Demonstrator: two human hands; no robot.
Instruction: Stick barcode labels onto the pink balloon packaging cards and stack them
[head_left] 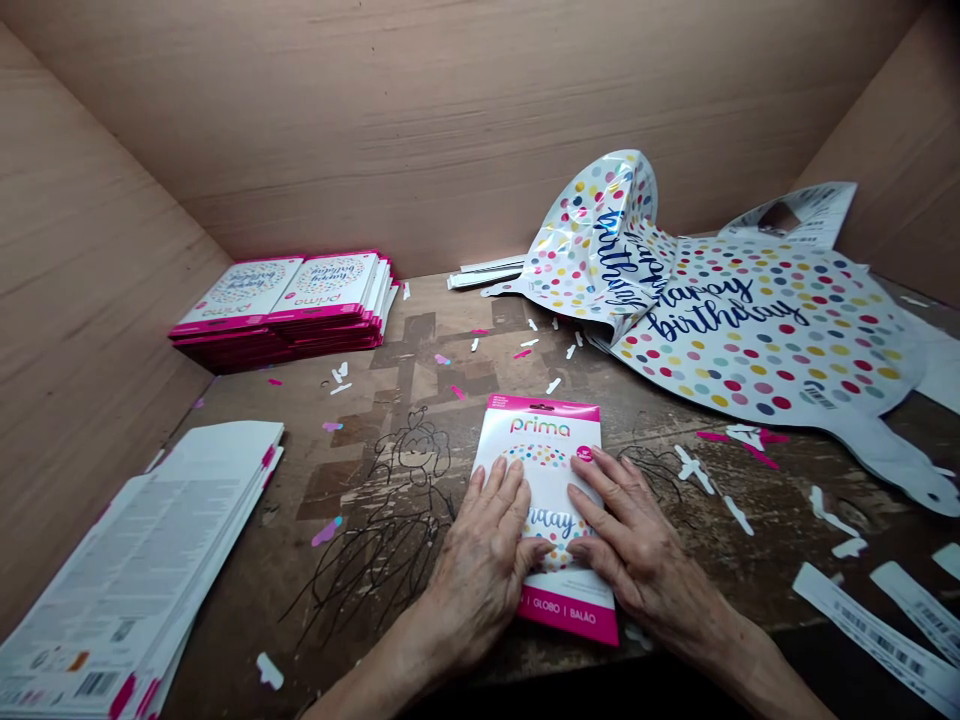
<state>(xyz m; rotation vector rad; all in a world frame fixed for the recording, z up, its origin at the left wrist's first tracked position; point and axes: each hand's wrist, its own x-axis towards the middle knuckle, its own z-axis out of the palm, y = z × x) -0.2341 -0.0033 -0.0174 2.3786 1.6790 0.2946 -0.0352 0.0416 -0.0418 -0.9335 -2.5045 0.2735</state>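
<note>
The left hand (480,570) and the right hand (637,530) are laid flat and open on a packet (551,435), without grip; the packet is lying on the table (465,320). Barcode strips (877,635) are seen right, a paper stack (127,570) left. Farther, a foil balloon (765,330) and stacked packets (292,300) are placed.

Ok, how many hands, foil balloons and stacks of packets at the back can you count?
Hands (left hand, right hand): 2
Foil balloons (crumpled balloon, flat balloon): 2
Back stacks (left stack, right stack): 2
Total: 6
</note>
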